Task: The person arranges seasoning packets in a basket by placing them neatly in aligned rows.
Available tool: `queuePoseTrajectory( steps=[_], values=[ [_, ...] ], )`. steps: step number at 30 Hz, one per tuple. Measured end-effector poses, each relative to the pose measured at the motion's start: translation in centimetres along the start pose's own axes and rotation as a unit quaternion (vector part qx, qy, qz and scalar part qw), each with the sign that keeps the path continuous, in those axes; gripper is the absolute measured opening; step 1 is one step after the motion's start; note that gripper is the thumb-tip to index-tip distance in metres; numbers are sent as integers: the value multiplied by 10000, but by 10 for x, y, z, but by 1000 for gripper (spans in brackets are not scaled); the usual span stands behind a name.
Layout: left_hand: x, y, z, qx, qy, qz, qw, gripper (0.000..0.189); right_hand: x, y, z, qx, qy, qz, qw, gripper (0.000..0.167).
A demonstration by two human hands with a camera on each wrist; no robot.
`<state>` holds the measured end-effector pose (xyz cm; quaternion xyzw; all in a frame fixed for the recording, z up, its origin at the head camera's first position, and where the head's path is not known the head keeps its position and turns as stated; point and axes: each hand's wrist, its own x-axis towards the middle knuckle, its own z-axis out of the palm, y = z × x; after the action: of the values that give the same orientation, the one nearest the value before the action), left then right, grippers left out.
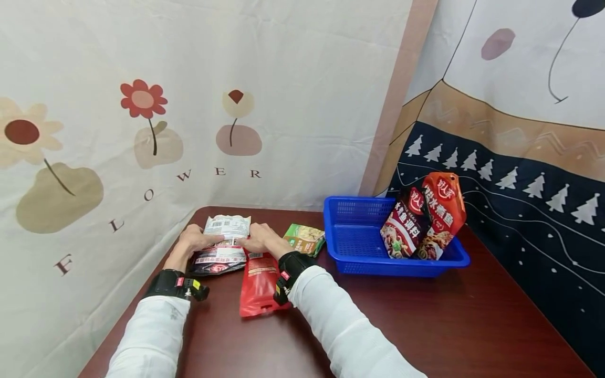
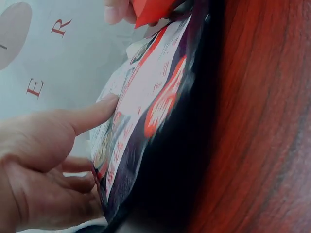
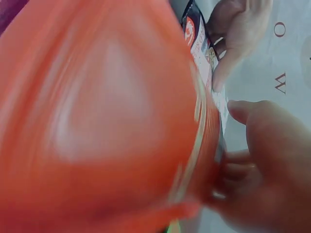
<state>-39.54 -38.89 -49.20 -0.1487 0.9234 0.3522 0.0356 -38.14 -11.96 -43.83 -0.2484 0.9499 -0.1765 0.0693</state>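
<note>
A dark seasoning packet (image 1: 219, 257) with a red logo and a pale, barcoded far end lies at the table's left. My left hand (image 1: 195, 240) grips its left edge, thumb on top and fingers low at the side, as the left wrist view shows. At its right, my right hand (image 1: 261, 239) holds the far end of a red pouch (image 1: 260, 289), its thumb close to the dark packet. The pouch (image 3: 112, 111) fills much of the right wrist view, blurred, with fingers (image 3: 238, 170) partly hidden behind its edge.
A green and brown packet (image 1: 304, 239) lies right of my right hand. Beyond it stands a blue plastic basket (image 1: 352, 260), with a dark packet (image 1: 402, 226) and a red packet (image 1: 444, 210) leaning in its right end. Printed cloth (image 1: 307, 105) hangs behind the table.
</note>
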Motion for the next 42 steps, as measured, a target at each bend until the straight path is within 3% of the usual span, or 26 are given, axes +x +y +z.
queuePoseTrajectory(
  steps=[3,7,12,16,21,24,27,29,32,34,35,38,40,42],
  values=[
    [-33,21,-5,-733,-187,144,9970,74,0,1,1,111,106,89,9998,46],
    [-57,37,-6,-1528,-194,372,9874,56,0,1,-1,420,218,177,9987,49],
    [-62,45,-9,-1785,-38,796,9807,62,-1,4,-3,864,257,107,9959,42],
    [-65,54,-19,-1760,290,1402,9739,62,-2,7,-6,1172,345,-110,9925,39],
    [-75,71,-37,-1925,614,1907,9606,57,-3,6,-12,1924,705,-187,9786,45],
    [-82,81,-46,-2024,734,2008,9557,58,-3,5,-16,2609,953,-142,9605,51],
    [-88,90,-51,-2209,774,2069,9499,60,-3,5,-19,3641,939,-198,9264,48],
    [-92,97,-52,-2398,744,2132,9442,60,-5,7,-22,4421,828,-230,8929,45],
    [-98,110,-50,-2672,723,2213,9351,60,-8,11,-26,5471,683,-247,8339,44],
    [-104,119,-48,-2834,709,2248,9296,60,-13,14,-31,5939,702,-193,8013,46],
    [-108,123,-46,-2909,702,2275,9267,60,-17,16,-34,6084,738,-179,7900,46],
    [-117,137,-40,-3091,713,2394,9176,60,-30,22,-43,6320,886,-141,7698,49],
    [-122,145,-34,-3216,699,2524,9100,59,-41,27,-50,6291,1079,-188,7696,50],
    [-126,153,-26,-3316,700,2642,9030,57,-52,33,-56,6168,1296,-266,7759,50]
  ],
)
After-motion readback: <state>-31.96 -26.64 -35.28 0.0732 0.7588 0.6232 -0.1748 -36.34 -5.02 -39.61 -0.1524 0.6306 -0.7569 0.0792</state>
